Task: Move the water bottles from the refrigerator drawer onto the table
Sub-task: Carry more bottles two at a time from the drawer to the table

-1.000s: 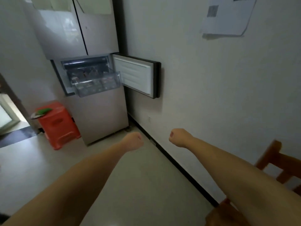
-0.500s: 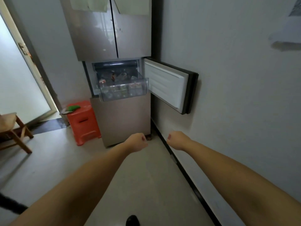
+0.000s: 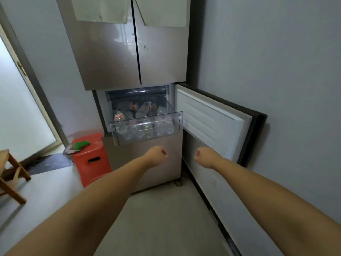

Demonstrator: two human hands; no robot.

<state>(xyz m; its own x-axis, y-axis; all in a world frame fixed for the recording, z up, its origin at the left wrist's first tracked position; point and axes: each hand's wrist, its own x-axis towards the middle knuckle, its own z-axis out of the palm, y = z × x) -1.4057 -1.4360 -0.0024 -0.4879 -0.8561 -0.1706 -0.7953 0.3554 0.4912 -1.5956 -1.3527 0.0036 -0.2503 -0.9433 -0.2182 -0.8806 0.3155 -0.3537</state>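
Inside drawer (image 3: 147,129): water bottles (image 3: 142,109).

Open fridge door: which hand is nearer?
Right. The right hand, a fist, sits just in front of the open door's lower edge. The left hand, also a fist, is further left, below the pulled-out drawer.
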